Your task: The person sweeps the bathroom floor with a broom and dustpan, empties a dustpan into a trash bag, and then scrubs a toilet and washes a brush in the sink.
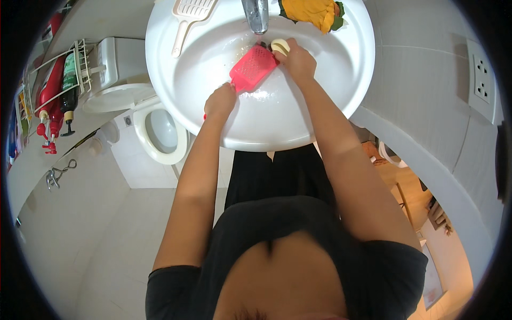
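Over the white sink (192,101), my left hand (221,100) is closed round the handle end of a pink slotted litter scoop (253,69). The scoop lies tilted, its wide end up near the faucet (256,18). My right hand (300,62) grips a cream-handled scrub brush (279,47) at the scoop's upper right edge. Dark bits show beside the brush; its underside is mostly hidden. Wet spots and droplets glisten in the bowl around the scoop. A white litter scoop (190,18) rests on the sink's back left rim.
A yellow cloth (312,13) with green edges sits on the back right rim. Left of the sink are a toilet (160,136) and a wire rack (81,66) with pump bottles (69,85). A wall outlet (481,80) is at the right.
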`<control>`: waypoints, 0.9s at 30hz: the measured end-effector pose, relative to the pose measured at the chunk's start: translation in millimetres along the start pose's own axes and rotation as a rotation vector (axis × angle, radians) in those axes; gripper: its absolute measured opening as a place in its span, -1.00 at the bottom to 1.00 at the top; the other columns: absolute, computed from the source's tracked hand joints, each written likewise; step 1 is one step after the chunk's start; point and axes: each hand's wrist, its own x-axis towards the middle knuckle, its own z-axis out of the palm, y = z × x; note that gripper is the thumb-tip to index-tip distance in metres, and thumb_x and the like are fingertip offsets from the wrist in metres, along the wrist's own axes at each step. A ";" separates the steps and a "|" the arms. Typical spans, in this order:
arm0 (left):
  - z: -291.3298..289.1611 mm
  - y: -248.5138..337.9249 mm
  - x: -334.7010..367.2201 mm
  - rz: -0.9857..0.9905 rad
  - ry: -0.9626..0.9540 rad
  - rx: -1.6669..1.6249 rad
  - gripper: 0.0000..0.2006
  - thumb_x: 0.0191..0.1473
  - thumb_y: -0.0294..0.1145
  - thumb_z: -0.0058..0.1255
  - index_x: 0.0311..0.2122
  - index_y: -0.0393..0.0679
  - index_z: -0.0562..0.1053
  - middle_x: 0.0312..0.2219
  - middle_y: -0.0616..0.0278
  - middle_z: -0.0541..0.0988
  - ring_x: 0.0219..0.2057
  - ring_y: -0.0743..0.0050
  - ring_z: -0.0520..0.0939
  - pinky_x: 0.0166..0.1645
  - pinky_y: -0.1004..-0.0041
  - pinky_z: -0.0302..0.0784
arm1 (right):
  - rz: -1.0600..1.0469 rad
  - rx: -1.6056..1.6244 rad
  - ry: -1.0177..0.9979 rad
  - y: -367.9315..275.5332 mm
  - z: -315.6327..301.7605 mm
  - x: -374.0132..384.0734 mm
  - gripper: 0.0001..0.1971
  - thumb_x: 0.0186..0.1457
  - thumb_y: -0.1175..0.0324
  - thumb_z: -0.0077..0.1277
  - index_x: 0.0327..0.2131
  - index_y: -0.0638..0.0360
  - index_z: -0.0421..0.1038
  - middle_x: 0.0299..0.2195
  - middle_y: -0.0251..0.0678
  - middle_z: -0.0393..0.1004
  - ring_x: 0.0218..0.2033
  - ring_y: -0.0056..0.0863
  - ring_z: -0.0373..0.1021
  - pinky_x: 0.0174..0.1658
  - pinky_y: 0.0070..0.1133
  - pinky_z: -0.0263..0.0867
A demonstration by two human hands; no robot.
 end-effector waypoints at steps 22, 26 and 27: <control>6.6 -7.2 6.2 0.012 -0.009 0.003 -0.59 0.19 -0.12 -0.49 -0.22 -0.11 0.42 -0.30 0.01 0.55 -0.22 0.02 0.54 -0.13 0.14 0.40 | -0.119 -0.034 -0.095 16.6 -3.7 -10.6 -0.51 -0.09 -0.09 0.01 -0.19 0.03 0.30 -0.37 -0.16 0.50 -0.30 -0.19 0.44 -0.28 -0.33 0.32; 7.9 -15.4 9.1 0.063 -0.010 -0.024 -0.57 0.20 -0.09 -0.52 -0.25 -0.15 0.40 -0.33 -0.03 0.54 -0.26 -0.03 0.54 -0.17 0.10 0.41 | -0.051 -0.077 -0.141 14.7 -13.3 -15.9 -0.51 -0.08 -0.10 0.00 -0.19 0.03 0.29 -0.37 -0.15 0.50 -0.30 -0.17 0.43 -0.28 -0.33 0.31; 10.0 -9.6 10.5 0.083 -0.014 -0.020 -0.57 0.20 -0.09 -0.52 -0.25 -0.15 0.40 -0.34 -0.03 0.54 -0.27 -0.03 0.54 -0.17 0.10 0.41 | -0.070 -0.062 -0.098 8.8 -12.1 -1.8 -0.51 -0.09 -0.10 0.00 -0.18 0.03 0.29 -0.37 -0.14 0.50 -0.30 -0.16 0.43 -0.27 -0.33 0.31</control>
